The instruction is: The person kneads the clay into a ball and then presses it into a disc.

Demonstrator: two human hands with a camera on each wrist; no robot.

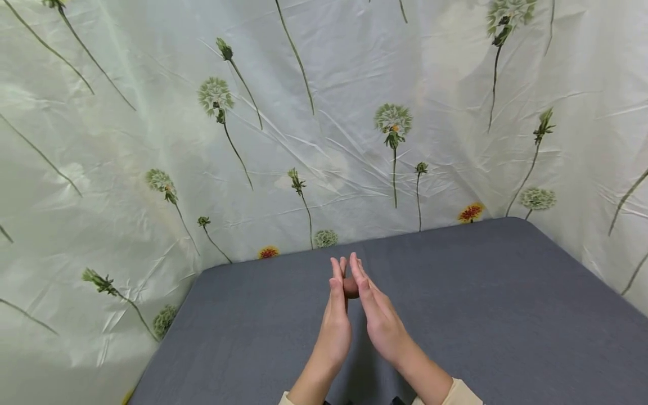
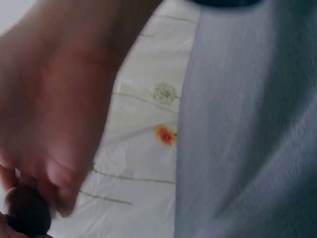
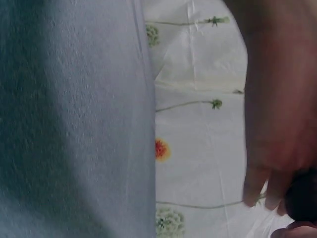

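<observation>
A dark brown ball (image 1: 351,288) sits between my two hands, held between their straight fingers. My left hand (image 1: 337,326) presses on its left side and my right hand (image 1: 385,323) on its right, both with fingers pointing up and away. The fingertips lean toward each other over the ball, while the wrists stand apart. Part of the ball is hidden by the fingers in the head view. In the left wrist view the ball (image 2: 30,213) shows at the lower left corner, and in the right wrist view the ball (image 3: 302,196) is cut off by the right edge.
Below the hands lies a table with a dark grey cloth top (image 1: 481,298). A pale curtain (image 1: 324,146) printed with dandelions and stems hangs behind it and along its sides. Light sleeves (image 1: 460,394) cover the forearms at the bottom of the head view.
</observation>
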